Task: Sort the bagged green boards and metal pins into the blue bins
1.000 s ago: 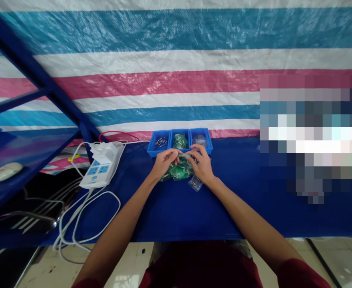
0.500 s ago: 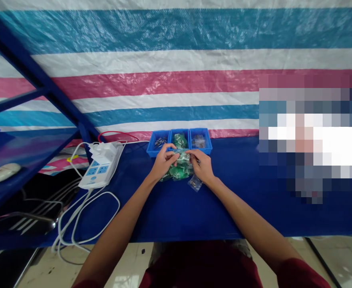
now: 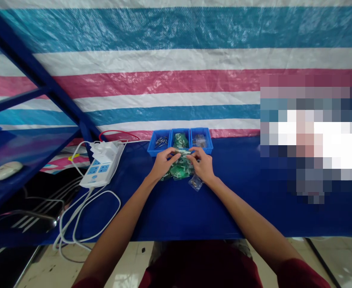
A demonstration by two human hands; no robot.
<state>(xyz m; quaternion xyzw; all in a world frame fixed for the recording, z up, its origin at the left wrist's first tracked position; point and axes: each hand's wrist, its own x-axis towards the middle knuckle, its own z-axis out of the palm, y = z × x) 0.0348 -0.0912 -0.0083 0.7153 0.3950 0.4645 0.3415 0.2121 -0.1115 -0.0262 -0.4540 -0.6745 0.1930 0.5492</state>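
Observation:
My left hand (image 3: 163, 163) and my right hand (image 3: 202, 164) meet over a pile of small green circuit boards (image 3: 180, 170) on the blue table (image 3: 178, 208). Both pinch the ends of one small green board (image 3: 182, 152) held between them, just in front of three blue bins (image 3: 180, 141). The left bin holds dark metal pins, the middle one green boards, the right one clear bags. A small clear bag of parts (image 3: 195, 183) lies by my right wrist.
A white power strip (image 3: 101, 168) with a plugged adapter and looping white cables (image 3: 82, 218) lies at the left. A blue shelf frame (image 3: 28, 132) with a pale oval object (image 3: 4, 171) stands far left. A striped tarp (image 3: 176, 72) hangs behind. A pixelated area covers the right.
Both hands shifted slightly while handling the small board; they now hold it a little closer to the bins. Nothing else moved.

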